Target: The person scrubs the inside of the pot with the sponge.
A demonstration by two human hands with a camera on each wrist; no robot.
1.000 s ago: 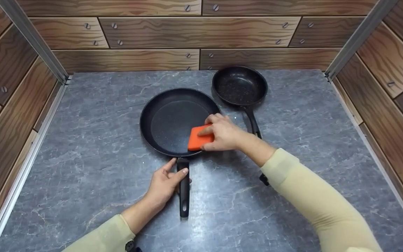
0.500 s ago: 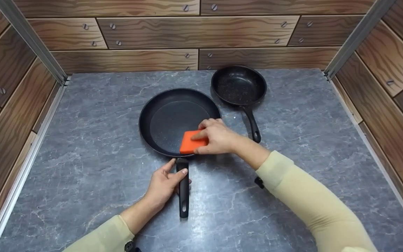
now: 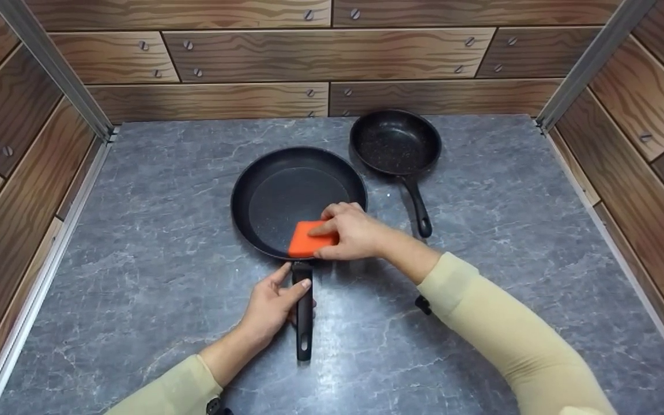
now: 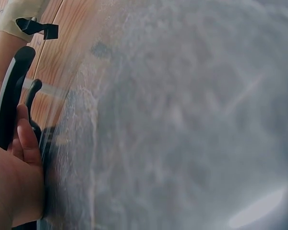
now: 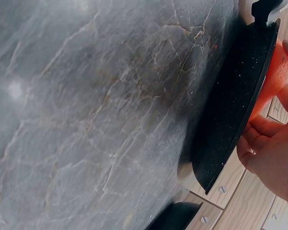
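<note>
A large black frying pan (image 3: 286,196) lies on the grey marbled tabletop, its handle (image 3: 304,323) pointing toward me. My left hand (image 3: 268,305) holds that handle near the pan, thumb on top and fingers partly hidden beneath. In the left wrist view the handle (image 4: 12,96) rises past the fingers. My right hand (image 3: 355,233) grips an orange sponge (image 3: 306,239) against the near inner wall of the pan, close above where the handle joins. The right wrist view shows the sponge (image 5: 273,81) over the rim of the speckled pan (image 5: 235,91).
A smaller black frying pan (image 3: 395,144) stands behind and to the right, its handle (image 3: 417,207) angled toward my right forearm. Wood-patterned walls (image 3: 326,55) enclose the table at the back and both sides, with metal posts (image 3: 591,66) at the corners.
My right hand has slid the sponge left and toward me along the pan's near side, to just above the handle. The left hand and both pans stay in place.
</note>
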